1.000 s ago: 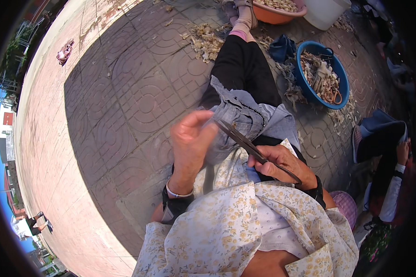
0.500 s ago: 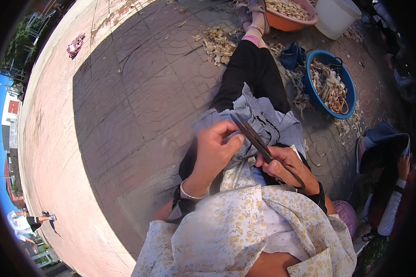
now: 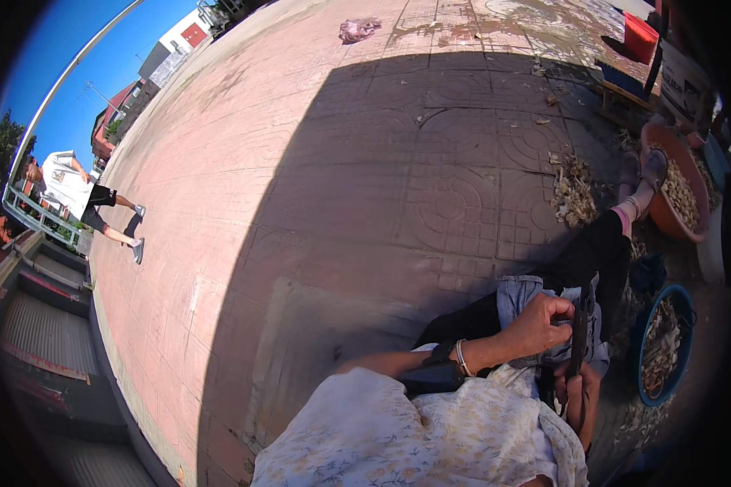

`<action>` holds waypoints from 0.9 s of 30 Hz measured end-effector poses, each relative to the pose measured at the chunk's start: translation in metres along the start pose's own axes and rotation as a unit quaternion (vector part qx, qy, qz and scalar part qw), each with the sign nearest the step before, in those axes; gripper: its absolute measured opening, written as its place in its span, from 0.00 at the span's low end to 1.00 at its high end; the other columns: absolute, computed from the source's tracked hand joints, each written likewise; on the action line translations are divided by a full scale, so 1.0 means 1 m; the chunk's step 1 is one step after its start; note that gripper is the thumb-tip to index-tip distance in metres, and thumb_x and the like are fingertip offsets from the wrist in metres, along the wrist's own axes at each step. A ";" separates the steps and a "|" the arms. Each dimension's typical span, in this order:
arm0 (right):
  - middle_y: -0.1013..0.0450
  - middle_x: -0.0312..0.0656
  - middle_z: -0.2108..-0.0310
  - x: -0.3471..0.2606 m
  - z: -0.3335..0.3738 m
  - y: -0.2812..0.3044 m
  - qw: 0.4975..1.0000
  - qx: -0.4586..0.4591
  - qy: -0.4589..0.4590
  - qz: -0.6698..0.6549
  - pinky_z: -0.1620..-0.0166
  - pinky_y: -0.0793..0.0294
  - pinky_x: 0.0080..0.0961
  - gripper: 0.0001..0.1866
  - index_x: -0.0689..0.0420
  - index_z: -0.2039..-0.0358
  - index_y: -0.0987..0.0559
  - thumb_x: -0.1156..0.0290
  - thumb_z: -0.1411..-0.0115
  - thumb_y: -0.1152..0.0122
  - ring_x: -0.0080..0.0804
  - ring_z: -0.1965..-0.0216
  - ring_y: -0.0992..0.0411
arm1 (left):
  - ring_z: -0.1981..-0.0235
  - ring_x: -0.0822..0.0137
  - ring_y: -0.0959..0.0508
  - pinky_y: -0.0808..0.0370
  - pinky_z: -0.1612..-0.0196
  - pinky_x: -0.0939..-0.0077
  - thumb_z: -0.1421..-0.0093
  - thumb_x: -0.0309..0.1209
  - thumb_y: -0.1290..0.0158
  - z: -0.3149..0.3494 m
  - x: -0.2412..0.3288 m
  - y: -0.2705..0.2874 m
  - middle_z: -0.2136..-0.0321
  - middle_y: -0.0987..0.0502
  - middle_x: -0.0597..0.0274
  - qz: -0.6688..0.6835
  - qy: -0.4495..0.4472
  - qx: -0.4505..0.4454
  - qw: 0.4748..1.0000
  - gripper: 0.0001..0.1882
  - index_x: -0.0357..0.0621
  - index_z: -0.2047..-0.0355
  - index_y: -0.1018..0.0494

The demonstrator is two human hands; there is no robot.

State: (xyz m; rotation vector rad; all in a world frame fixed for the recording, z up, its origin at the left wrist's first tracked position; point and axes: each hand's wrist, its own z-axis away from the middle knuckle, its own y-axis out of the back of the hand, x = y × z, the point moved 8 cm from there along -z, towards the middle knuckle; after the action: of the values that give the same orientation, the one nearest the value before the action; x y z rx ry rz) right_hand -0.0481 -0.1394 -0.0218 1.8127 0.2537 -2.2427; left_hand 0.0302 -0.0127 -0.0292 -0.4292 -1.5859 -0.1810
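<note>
A pair of dark metal scissors (image 3: 577,337) is in my right hand (image 3: 579,391), its blades pointing away from me over my lap. My left hand (image 3: 538,326) is closed in a pinch right beside the blades. Whatever lies between those fingertips is too small to make out. Under both hands, a blue-grey cloth (image 3: 518,294) is spread across my black-trousered legs. To the right of my legs stands a blue basin (image 3: 642,357) with dry, pale stalks and husks in it.
By my feet is an orange basin (image 3: 700,231) of pale cloves that look like garlic. Peelings (image 3: 573,195) lie on the paving nearby. A red bucket (image 3: 641,38) stands at the far right. On the left walks a person (image 3: 69,187) in a white shirt.
My view has swung left, so my hands and the basins now appear farther right. The walking person appears larger. The scissors remain in my right hand; my left hand stays pinched beside them.
</note>
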 end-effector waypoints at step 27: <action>0.28 0.42 0.70 -0.018 -0.011 0.037 0.960 -0.064 0.093 0.257 0.64 0.31 0.20 0.14 0.60 0.61 0.24 0.61 0.35 0.48 0.22 0.69 0.32 | 0.75 0.82 0.33 0.36 0.72 0.84 0.53 0.18 0.54 0.004 0.022 0.041 0.74 0.28 0.71 0.039 0.074 0.087 0.993 0.14 0.36 0.65 0.27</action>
State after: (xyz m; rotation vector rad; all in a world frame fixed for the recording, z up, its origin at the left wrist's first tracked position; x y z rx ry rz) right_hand -0.0238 -0.1701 -0.0058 1.7697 -0.0407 -1.6676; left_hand 0.0420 0.0299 -0.0137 -0.3342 -1.4235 -0.0134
